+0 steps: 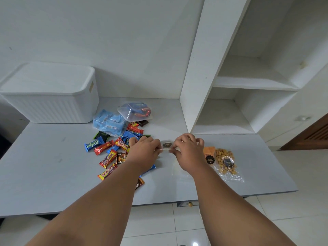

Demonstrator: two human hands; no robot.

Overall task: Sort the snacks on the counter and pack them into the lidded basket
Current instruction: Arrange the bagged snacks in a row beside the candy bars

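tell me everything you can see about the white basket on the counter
The white basket looks like plastic, with ribbed vertical walls, rounded corners and a slot handle in its end. Its smooth white lid is on, so the contents are hidden. It stands upright at the counter's back left by the wall, apart from both hands.

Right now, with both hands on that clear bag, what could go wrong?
1. The left hand and right hand pinch the top edge of a clear bag; a hard pull might tear it.
2. The left forearm lies over the snack bars, so drawing back may sweep some about.
3. The white basket has its lid on, so nothing can go in yet.
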